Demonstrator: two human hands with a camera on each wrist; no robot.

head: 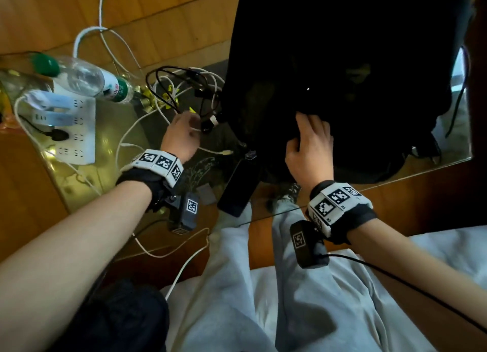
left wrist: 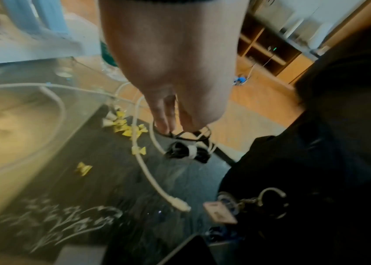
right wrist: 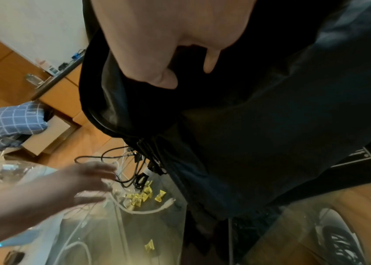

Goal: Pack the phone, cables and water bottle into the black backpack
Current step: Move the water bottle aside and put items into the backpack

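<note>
The black backpack [head: 342, 61] stands on the glass table [head: 118, 130], its top edge pulled toward me. My right hand [head: 297, 133] grips that fabric edge, thumb and fingers curled over it [right wrist: 191, 71]. A tangle of black and white cables [head: 184, 88] lies left of the bag. My left hand [head: 193, 122] reaches into it with fingers stretched out, its fingertips [left wrist: 164, 125] touching a black cable loop above a tied bundle [left wrist: 186, 152]. The black phone [head: 237, 191] lies flat by the table's near edge. The clear water bottle [head: 87, 77] with a green cap lies at the far left.
A white power strip [head: 76, 130] with plugs sits at the left. Yellow wrapped sweets [left wrist: 125, 129] are scattered among the cables. A white charging cable end [left wrist: 179, 204] lies near a key tag [left wrist: 218, 211] on the bag. My grey-trousered legs [head: 237, 285] are under the table's edge.
</note>
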